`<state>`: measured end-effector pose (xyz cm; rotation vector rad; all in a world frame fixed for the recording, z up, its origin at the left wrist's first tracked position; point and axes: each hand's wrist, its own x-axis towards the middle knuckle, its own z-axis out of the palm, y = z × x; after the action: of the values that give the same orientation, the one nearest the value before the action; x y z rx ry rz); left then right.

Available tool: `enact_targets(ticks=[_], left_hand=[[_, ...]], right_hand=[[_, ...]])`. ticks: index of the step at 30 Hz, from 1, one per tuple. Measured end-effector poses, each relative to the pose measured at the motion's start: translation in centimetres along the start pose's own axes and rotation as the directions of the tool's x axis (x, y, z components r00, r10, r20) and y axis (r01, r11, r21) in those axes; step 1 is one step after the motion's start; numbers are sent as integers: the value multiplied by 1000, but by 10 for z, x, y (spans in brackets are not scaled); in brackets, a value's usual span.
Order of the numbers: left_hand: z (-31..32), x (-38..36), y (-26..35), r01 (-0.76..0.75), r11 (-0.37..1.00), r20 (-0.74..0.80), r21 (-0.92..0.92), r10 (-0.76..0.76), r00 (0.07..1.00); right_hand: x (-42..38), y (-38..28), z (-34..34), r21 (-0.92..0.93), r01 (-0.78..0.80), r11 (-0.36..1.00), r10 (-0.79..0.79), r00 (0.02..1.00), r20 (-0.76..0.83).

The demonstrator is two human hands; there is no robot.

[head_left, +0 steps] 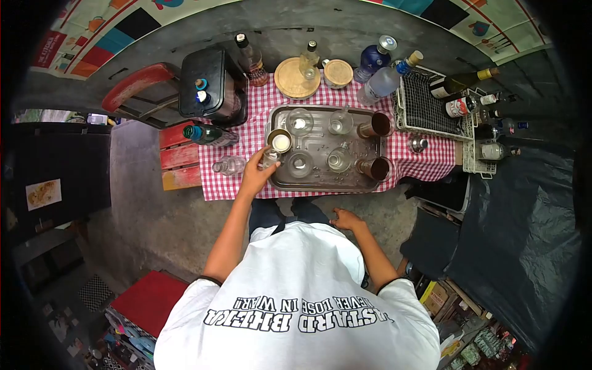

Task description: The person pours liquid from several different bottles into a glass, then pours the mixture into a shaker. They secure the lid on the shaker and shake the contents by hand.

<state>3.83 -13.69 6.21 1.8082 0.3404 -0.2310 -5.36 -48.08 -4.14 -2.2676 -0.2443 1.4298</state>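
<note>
My left hand (255,172) is closed round a small clear glass (270,158) at the left edge of a brown serving tray (324,182). Just beyond it stands a round metal cup (280,142), pale inside. On the tray are clear glasses, among them a round one (300,164), another behind it (300,122) and a glass mug (340,122). Two dark brown tumblers (374,168) stand at the tray's right side. My right hand (346,219) hangs beside my body, below the table edge, its fingers loosely apart with nothing in them.
A red-checked cloth (216,185) covers the table. Bottles, including a blue one (373,61), line the back near a wire basket (428,102). A black container (209,86) and a green-necked bottle (209,134) stand left. A red wooden chair (176,157) adjoins the table.
</note>
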Motion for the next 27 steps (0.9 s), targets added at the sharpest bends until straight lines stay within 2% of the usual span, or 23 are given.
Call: enact_targets(ticks=[2,4,6,8,11,12,14,15,17,18,23,26,27], left_hand=[[2,12,-10,-45,998,-20,54,46,999],[3,15,3,-21,998,-23,60,22,999],[1,24,-1,-71,981,-29,180,77,997],[-3,33,2,-40,981,-4,190,42,999],[-14,24,73,-43,887,94,460,0,996],[-17,28,79,-48,886,87,462,9,996],[-23,37,91,-145,732,157,666,52,986],[-25,37,100,-212,659,156,722,143,977],[-28,38,133,-218,625,184,750,120,976],[-30,38,144,-228,593,222,772,84,971],[-37,33,160,-309,536,223,785,221,950],[-43,14,149,-310,626,273,716,159,949],[-44,9,127,-277,753,267,597,139,954]], right_hand=[[1,4,1,24,0,1000,0,1000,0],[4,8,4,30,4,1000,-3,1000,-14],[3,10,4,38,6,999,-5,1000,-29],[1,9,-1,34,6,999,-4,999,-54],[11,21,5,46,50,998,-47,996,-74],[11,18,3,40,59,997,-56,995,-80],[10,13,-4,68,3,998,-4,1000,8],[12,15,-2,58,15,998,-15,1000,0],[18,23,9,48,94,994,-87,987,-134],[15,20,5,35,104,994,-98,985,-143],[10,4,-9,7,142,990,-139,976,-167],[8,-8,-18,1,140,990,-138,977,-163],[6,-15,-22,7,144,989,-142,977,-160]])
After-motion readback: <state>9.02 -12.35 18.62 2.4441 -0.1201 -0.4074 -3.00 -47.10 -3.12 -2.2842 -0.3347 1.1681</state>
